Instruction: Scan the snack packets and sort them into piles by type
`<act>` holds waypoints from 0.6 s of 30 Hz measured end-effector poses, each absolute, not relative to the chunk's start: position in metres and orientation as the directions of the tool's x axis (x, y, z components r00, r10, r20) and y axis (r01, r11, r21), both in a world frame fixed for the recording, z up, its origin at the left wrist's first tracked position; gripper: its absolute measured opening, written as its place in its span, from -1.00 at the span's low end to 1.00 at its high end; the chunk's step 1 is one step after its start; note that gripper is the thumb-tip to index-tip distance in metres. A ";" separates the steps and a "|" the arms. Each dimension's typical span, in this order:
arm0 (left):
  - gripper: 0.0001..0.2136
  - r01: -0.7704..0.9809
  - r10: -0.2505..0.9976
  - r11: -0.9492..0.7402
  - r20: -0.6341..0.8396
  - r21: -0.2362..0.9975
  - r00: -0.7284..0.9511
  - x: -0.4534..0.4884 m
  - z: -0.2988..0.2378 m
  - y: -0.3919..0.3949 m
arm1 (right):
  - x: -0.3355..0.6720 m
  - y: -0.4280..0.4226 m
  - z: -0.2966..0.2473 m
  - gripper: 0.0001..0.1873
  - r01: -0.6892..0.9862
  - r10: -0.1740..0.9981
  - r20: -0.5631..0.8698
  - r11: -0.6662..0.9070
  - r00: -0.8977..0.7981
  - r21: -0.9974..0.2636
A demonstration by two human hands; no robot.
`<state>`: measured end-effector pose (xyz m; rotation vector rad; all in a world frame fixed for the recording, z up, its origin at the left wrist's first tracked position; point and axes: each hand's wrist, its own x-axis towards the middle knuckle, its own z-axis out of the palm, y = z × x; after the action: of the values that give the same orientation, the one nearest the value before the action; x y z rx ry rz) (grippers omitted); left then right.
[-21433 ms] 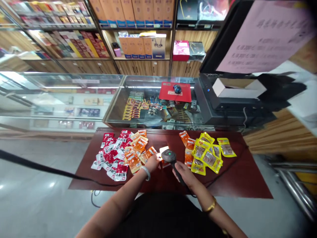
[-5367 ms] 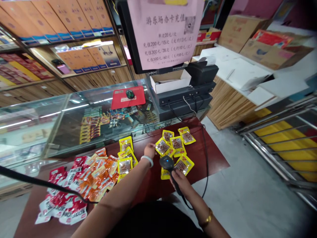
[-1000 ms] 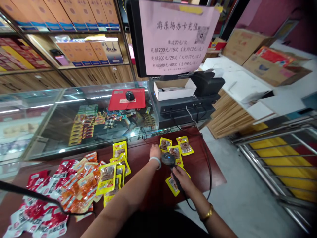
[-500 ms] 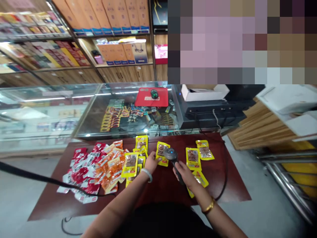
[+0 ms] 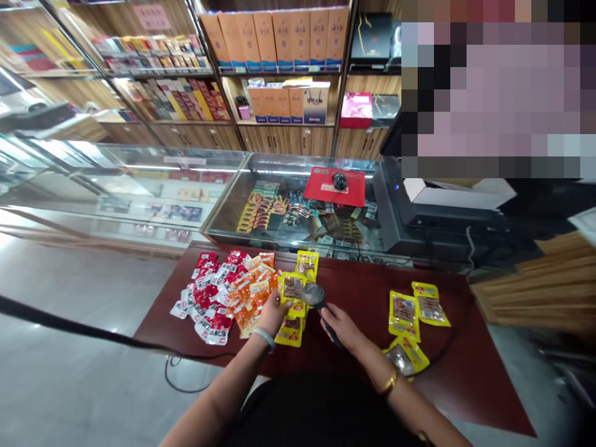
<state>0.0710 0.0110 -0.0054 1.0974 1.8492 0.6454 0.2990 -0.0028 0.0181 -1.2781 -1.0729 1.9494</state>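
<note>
My left hand [image 5: 270, 316] is closed on the edge of a yellow snack packet [image 5: 291, 285] with a clear window, over a small pile of similar packets. In my right hand [image 5: 343, 325] is a dark handheld barcode scanner [image 5: 313, 294], its fingers wrapped round the handle. The scanner's head is beside that packet and partly covers its right side; I cannot tell whether they touch. Just left of these lie orange snack packets [image 5: 251, 292] and a heap of red and white packets [image 5: 212, 298]. Further right are several yellow packets [image 5: 404, 315] on the brown table [image 5: 354, 279].
Behind the table stands a glass display counter [image 5: 223, 205] bearing a red mat [image 5: 319, 186] with a computer mouse [image 5: 339, 180]. A black machine [image 5: 400, 211] and an open white box [image 5: 459, 194] are at the right. Shelves of boxes [image 5: 279, 40] line the back.
My left hand has carried the yellow packet from the bare middle of the table left to the yellow pile. The scanner in my right hand has followed it. The view has turned left.
</note>
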 end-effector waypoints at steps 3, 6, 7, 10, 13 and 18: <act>-0.73 0.570 0.837 0.546 -0.421 0.614 -0.349 0.053 -0.006 0.014 | 0.294 -0.007 0.017 -0.41 -0.013 0.792 -0.471 -0.515 -0.388 -0.857; -0.71 0.680 0.836 0.539 -0.413 0.497 -0.361 0.045 -0.005 0.019 | 0.295 -0.010 0.022 -0.39 -0.028 0.788 -0.487 -0.535 -0.376 -0.844; -0.71 0.707 0.834 0.535 -0.422 0.464 -0.354 0.043 -0.004 0.021 | 0.296 -0.011 0.024 -0.38 -0.035 0.789 -0.493 -0.541 -0.367 -0.840; -0.67 0.778 0.835 0.500 -0.449 0.381 -0.318 0.041 0.003 0.023 | 0.304 -0.014 0.029 -0.40 -0.051 0.804 -0.496 -0.539 -0.329 -0.841; -0.63 0.862 0.883 0.419 -0.348 0.285 -0.315 0.043 0.013 0.024 | 0.315 -0.018 0.034 -0.42 -0.075 0.820 -0.495 -0.534 -0.286 -0.842; -0.67 0.935 0.979 0.189 -0.133 0.299 -0.155 0.083 0.020 0.034 | 0.340 -0.027 0.040 -0.43 -0.163 0.839 -0.502 -0.536 -0.210 -0.828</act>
<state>0.0831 0.0338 0.0202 1.8182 2.1742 0.2099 0.3401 -0.0273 0.0398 -1.3410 -0.8413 1.8254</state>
